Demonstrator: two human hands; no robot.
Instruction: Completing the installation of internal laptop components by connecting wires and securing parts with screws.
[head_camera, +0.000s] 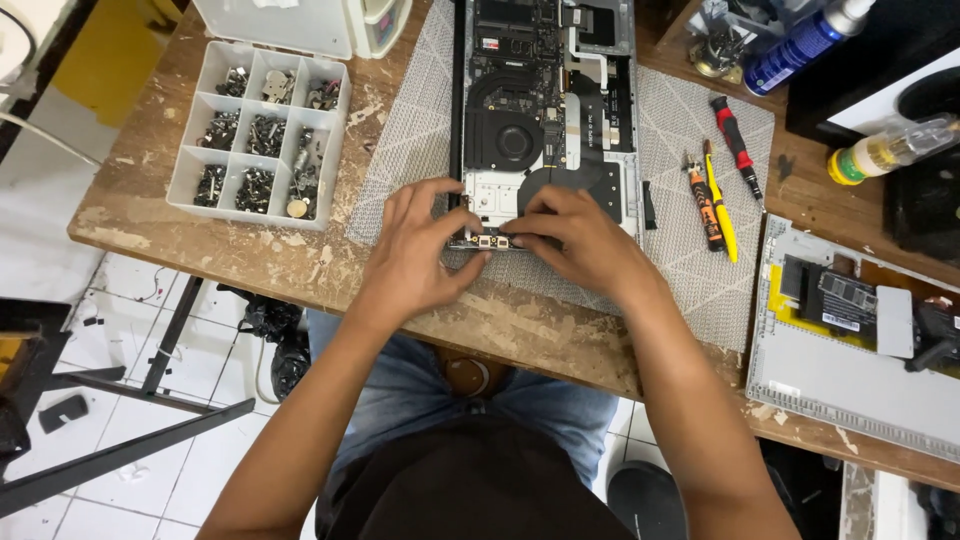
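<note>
My left hand (415, 250) and right hand (580, 240) pinched shut on the thin, stiff, fragile metal hinge strip (488, 241) by its ends.

Opened laptop chassis (545, 110), fan and boards exposed, flat on grey mat, near edge between both hands.

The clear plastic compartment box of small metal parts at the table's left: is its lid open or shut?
Open. The clear plastic compartment box has its lid flipped back, standing behind it, and the screws in every compartment lie uncovered.
</note>
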